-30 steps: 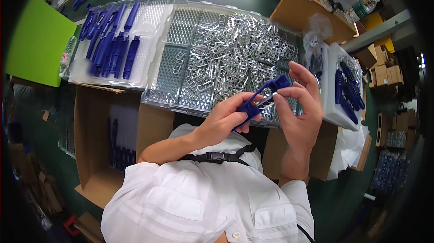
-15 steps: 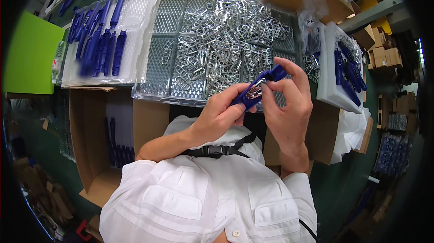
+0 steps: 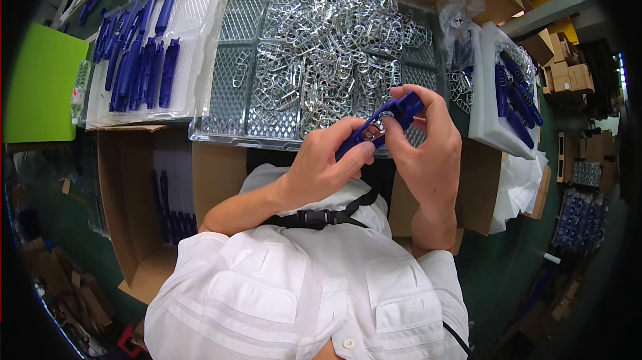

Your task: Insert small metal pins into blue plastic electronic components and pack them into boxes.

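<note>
Both of my hands grip one long blue plastic handle part (image 3: 409, 104) in front of the tray of metal pieces. My left hand (image 3: 328, 159) pinches its lower left end between thumb and fingers. Round the upper right end my right hand (image 3: 428, 142) is closed, its thumb pressing at the middle. A shiny metal link (image 3: 372, 131) sits in the slot of the blue part, partly hidden by my right thumb. Just beyond my hands lie many loose metal links (image 3: 341, 59) in the clear divided tray (image 3: 221, 119).
Several blue handle parts (image 3: 137, 69) lie on a white tray (image 3: 190, 59) at the left. A white foam box (image 3: 485, 106) with blue pieces stands at the right. Cardboard boxes (image 3: 221, 176) are below the table edge. A green panel (image 3: 40, 85) stands far left.
My right thumb has moved up along the blue part, over the metal link. The part has tilted a little, its lower end drawn slightly left; my view has shifted slightly.
</note>
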`<state>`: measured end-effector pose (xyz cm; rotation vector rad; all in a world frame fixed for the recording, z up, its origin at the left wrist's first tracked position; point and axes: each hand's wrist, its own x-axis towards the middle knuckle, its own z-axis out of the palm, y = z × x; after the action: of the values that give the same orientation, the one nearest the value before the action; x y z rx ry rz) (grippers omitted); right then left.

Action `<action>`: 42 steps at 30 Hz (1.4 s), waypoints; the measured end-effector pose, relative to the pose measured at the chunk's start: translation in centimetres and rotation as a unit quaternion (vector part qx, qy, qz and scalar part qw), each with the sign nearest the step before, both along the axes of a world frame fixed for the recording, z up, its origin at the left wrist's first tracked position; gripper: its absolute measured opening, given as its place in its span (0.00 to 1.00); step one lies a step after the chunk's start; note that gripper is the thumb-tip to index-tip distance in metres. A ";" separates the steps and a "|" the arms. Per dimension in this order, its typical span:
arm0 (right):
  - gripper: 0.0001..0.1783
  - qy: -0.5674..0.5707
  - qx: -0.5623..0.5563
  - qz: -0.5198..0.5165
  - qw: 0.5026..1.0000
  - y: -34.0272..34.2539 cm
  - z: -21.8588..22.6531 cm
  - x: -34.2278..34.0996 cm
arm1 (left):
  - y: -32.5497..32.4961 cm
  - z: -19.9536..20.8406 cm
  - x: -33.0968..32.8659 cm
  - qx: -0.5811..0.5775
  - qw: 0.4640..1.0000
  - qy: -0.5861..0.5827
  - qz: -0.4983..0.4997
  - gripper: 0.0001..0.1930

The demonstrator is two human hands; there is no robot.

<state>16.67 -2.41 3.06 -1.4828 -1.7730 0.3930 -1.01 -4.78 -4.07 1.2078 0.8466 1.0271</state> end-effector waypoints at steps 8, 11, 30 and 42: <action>0.20 0.008 -0.035 0.033 0.999 -0.1 -1.1 -0.4 | 1.0 -0.6 0.6 -0.059 0.998 -0.004 0.012 0.14; 0.18 0.012 -0.049 0.030 0.998 0.0 -1.4 -0.7 | 1.4 -0.8 0.7 -0.027 0.999 0.014 0.026 0.14; 0.30 0.214 -0.034 0.100 0.971 1.1 -4.1 4.1 | 3.0 3.4 -4.7 0.251 0.947 0.185 0.077 0.33; 0.21 0.176 -0.163 0.103 0.965 1.9 -7.8 4.7 | 9.2 3.1 -5.3 0.287 0.903 0.276 0.160 0.30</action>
<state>21.37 -0.47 -4.77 -1.3422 -1.6268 1.0328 -6.32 4.39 -0.95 1.9675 1.2628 1.2715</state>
